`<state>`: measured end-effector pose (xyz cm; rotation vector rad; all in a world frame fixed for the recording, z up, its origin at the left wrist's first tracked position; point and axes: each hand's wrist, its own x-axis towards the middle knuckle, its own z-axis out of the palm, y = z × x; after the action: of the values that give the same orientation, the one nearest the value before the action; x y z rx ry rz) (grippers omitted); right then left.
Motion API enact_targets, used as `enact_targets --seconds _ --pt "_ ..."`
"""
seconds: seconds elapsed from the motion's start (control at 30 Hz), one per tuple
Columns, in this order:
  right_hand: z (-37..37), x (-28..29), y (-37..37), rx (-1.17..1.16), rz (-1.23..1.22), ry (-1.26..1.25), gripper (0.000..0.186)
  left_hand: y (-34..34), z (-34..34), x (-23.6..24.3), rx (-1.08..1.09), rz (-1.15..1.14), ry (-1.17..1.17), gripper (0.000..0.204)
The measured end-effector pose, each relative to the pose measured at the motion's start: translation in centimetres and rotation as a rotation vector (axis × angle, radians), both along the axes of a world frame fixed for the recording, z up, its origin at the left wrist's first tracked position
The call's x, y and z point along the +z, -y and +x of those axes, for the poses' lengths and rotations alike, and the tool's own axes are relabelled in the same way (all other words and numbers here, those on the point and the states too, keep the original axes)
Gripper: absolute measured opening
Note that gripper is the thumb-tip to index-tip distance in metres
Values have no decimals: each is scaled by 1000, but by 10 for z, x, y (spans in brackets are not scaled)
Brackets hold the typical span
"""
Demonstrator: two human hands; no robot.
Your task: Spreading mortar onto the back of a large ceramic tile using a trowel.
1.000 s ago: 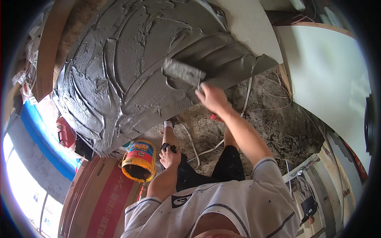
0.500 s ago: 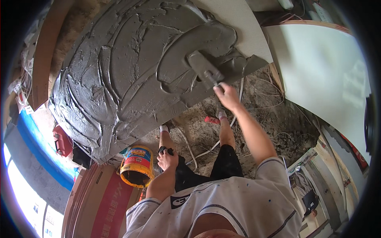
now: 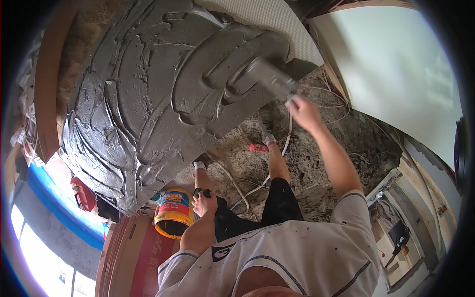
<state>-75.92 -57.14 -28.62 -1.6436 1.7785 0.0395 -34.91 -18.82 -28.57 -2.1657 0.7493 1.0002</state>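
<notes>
My right hand (image 3: 304, 113) is closed round the handle of a plastering trowel (image 3: 273, 79). Its blade, blurred by motion, lies over the right end of a large slab coated in wet grey mortar (image 3: 148, 84). Curved ridges and sweeps run through the mortar. A bare, pale textured strip of the slab (image 3: 277, 24) shows at the far right. By my left knee, my left hand (image 3: 204, 204) is closed on a small dark object (image 3: 203, 193), whose kind I cannot make out.
A yellow bucket (image 3: 174, 218) stands beside my left leg, near flat cardboard boxes (image 3: 129, 247). A red case (image 3: 83, 193) sits at the left. Pale hoses (image 3: 230, 173) cross rough ground under me. A white panel (image 3: 391, 64) leans at the right; another person (image 3: 397, 235) is behind.
My right hand and the trowel have moved to the right, and the blade has swept new curves in the mortar. My left hand stays by the knee. The view has shifted slightly.
</notes>
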Motion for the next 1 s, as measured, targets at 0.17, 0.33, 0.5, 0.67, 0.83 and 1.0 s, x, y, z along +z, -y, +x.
enact_targets --seconds 0.17,0.33,0.5,0.67,0.83,1.0 --pt "-83 -8 19 -573 253 365 41 4 -17 -8 -26 18 -20 70" --pt "-93 28 32 67 240 -197 41 -3 -21 -4 -19 37 30 71" --pt "-173 -30 43 -70 -273 -60 38 8 -40 -11 -44 42 13 70" --pt "-191 -81 14 -712 15 484 39 7 -54 -20 -59 -4 23 65" --pt "-196 -59 -57 -955 25 455 37 1 -51 -15 -44 15 46 65" --pt "-172 -66 -85 -519 -74 131 39 8 -56 -24 -88 67 35 69"
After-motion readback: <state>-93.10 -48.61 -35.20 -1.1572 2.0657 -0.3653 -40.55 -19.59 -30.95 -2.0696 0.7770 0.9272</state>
